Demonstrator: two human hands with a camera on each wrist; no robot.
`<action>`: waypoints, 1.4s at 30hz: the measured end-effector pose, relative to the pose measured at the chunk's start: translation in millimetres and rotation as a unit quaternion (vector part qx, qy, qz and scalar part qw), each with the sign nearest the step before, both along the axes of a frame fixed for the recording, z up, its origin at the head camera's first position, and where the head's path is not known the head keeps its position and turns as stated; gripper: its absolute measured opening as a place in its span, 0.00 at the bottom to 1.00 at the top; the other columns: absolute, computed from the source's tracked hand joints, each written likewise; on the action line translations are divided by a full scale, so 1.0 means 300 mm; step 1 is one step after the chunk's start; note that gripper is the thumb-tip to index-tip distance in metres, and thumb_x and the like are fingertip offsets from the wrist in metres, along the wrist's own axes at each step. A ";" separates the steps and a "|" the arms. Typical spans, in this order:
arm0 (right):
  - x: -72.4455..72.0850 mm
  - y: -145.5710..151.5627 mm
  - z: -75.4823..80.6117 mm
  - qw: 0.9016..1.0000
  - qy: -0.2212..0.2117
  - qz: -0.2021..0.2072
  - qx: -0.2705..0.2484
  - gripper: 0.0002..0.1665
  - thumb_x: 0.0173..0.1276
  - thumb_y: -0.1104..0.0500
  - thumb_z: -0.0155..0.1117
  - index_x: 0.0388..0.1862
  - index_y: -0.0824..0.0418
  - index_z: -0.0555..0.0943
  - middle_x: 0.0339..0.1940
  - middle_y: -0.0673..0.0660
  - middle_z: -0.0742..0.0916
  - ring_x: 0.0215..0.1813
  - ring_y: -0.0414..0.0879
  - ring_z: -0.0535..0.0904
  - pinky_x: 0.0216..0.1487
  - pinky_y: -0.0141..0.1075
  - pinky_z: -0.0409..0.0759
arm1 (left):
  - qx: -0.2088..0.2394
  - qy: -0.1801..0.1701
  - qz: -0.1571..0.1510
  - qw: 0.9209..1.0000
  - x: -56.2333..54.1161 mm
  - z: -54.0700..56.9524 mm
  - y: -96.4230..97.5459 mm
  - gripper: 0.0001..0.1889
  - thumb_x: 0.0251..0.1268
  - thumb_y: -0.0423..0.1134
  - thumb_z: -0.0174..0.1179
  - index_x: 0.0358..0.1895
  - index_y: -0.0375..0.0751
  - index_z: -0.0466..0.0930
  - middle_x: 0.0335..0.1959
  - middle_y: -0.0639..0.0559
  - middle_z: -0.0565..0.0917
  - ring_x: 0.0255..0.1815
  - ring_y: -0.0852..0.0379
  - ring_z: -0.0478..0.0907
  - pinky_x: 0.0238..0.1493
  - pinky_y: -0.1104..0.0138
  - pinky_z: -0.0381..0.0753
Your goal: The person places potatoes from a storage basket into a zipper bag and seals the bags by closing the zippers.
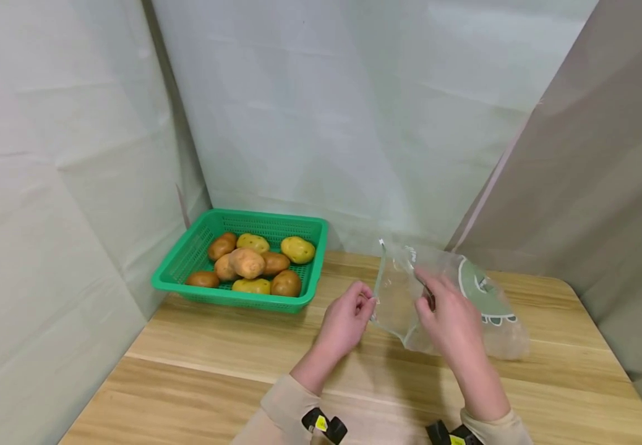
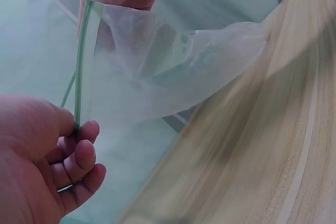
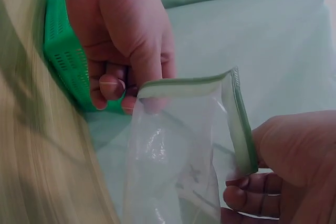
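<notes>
A clear zip bag (image 1: 507, 343) with a green-edged mouth and a green-and-white print lies over the tabletop at the right, its mouth raised and spread apart. My left hand (image 1: 349, 315) pinches one side of that mouth between thumb and index finger, the other fingers loosely bent. On the opposite side, my right hand (image 1: 454, 318) grips the green edge with its thumb and curled fingers; in the right wrist view the fingers (image 3: 254, 192) show below the strip. Through the bag (image 2: 157, 72) in the left wrist view, nothing is seen inside.
A green plastic basket (image 1: 237, 298) stands at the back left and holds several brown and yellow potatoes (image 1: 247, 262). Pale cloth (image 1: 326, 111) hangs behind and along both sides of the wooden table (image 1: 198, 371).
</notes>
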State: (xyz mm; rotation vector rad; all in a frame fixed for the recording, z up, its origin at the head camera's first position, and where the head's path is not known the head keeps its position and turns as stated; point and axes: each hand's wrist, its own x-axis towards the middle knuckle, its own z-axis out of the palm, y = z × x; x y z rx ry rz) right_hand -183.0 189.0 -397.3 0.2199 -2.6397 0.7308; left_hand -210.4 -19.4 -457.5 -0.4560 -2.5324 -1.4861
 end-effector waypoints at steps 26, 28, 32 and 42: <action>0.020 0.044 0.049 0.968 -0.101 0.013 -0.231 0.16 0.85 0.51 0.63 0.37 0.60 0.84 0.24 0.54 0.83 0.28 0.48 0.76 0.29 0.37 0.73 | -0.044 -0.009 0.033 0.998 -0.027 -0.016 -0.040 0.02 0.83 0.35 0.61 0.48 0.41 0.81 0.27 0.61 0.79 0.24 0.63 0.72 0.29 0.65 0.75; 0.016 0.050 0.053 0.958 -0.107 0.033 -0.263 0.17 0.85 0.51 0.65 0.39 0.63 0.85 0.25 0.55 0.83 0.28 0.47 0.75 0.27 0.36 0.72 | -0.044 -0.011 0.033 0.998 -0.028 -0.018 -0.042 0.02 0.83 0.35 0.62 0.48 0.41 0.81 0.27 0.61 0.80 0.24 0.63 0.73 0.29 0.65 0.75; 0.003 0.054 0.061 0.948 -0.133 0.054 -0.283 0.18 0.86 0.50 0.66 0.44 0.66 0.86 0.27 0.55 0.84 0.29 0.47 0.77 0.28 0.35 0.72 | -0.038 -0.012 0.027 0.999 -0.028 -0.017 -0.040 0.02 0.83 0.36 0.62 0.48 0.41 0.81 0.27 0.61 0.80 0.23 0.63 0.73 0.29 0.65 0.76; -0.009 0.045 0.057 0.954 -0.138 0.043 -0.263 0.18 0.85 0.50 0.67 0.45 0.65 0.86 0.25 0.54 0.83 0.29 0.49 0.79 0.29 0.35 0.74 | -0.027 -0.015 0.023 0.999 -0.020 0.002 -0.033 0.03 0.85 0.38 0.61 0.50 0.43 0.82 0.29 0.61 0.82 0.24 0.64 0.75 0.30 0.65 0.77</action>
